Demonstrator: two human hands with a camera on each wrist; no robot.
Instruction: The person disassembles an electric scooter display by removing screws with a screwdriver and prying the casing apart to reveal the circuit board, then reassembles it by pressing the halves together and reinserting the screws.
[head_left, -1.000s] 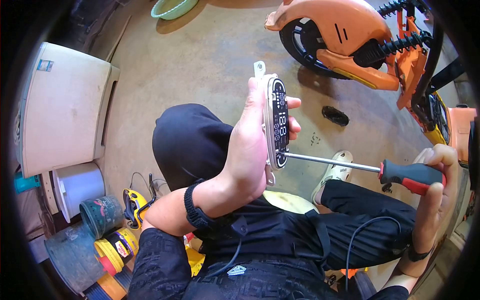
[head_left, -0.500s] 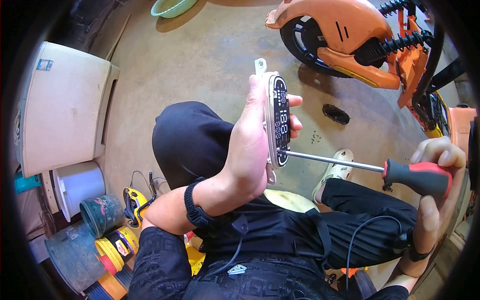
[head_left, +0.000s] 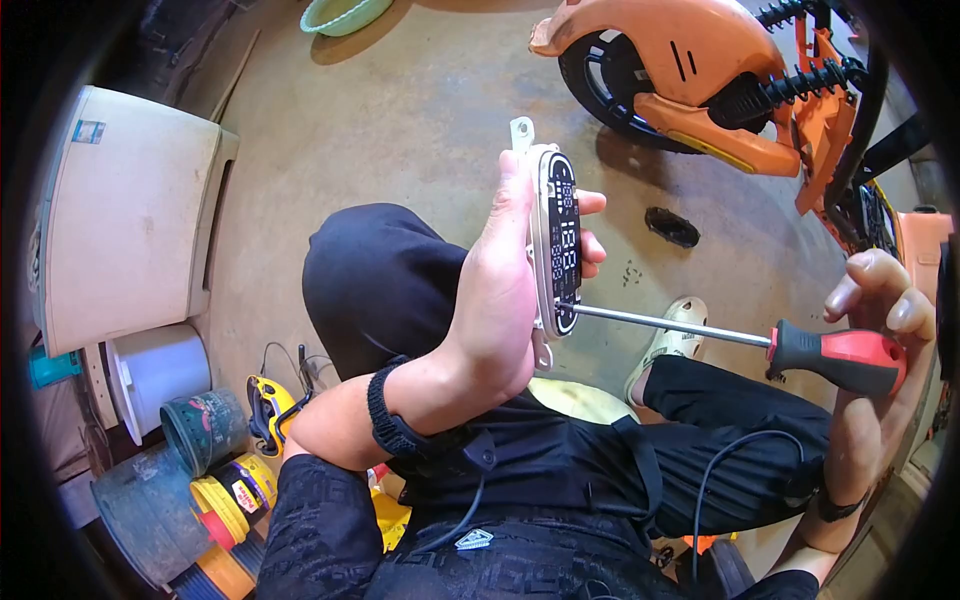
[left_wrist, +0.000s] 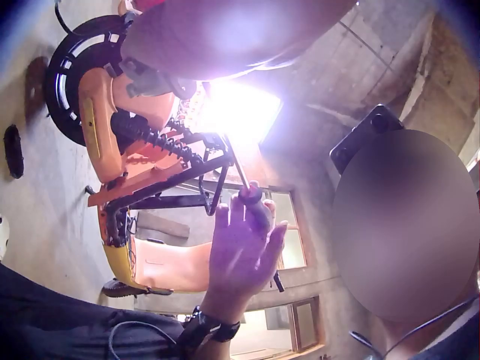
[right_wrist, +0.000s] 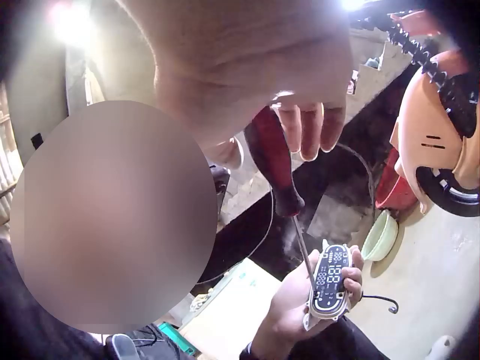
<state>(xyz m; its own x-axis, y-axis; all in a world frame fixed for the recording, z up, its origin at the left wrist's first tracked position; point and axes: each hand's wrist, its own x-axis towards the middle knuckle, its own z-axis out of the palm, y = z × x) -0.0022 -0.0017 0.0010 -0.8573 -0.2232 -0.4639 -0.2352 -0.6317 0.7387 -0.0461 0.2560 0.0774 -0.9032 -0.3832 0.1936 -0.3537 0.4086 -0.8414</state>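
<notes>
In the head view my left hand (head_left: 500, 290) grips an oval display unit (head_left: 562, 240) upright, thumb along its near side and fingertips round the far side. Its black face shows lit white digits. The tip of a screwdriver (head_left: 650, 322) touches the face near its lower end. My right hand (head_left: 875, 370) is behind the red and black handle (head_left: 840, 358), its fingers and thumb spread off the handle, whose end lies at the palm. The right wrist view shows the display (right_wrist: 330, 281) in the left hand (right_wrist: 289, 304), with the screwdriver shaft (right_wrist: 303, 247) slanting down to it.
An orange scooter (head_left: 690, 80) stands at the upper right, with a black part (head_left: 671, 228) on the floor below it. A pale cabinet (head_left: 130, 215), a white bucket (head_left: 160, 375) and several tubs stand at left. A green basin (head_left: 345, 14) is at the top.
My right fingers have come away from the screwdriver handle and spread, and the handle has turned, its red side now facing differently. The tip stays on the display, which has barely moved.
</notes>
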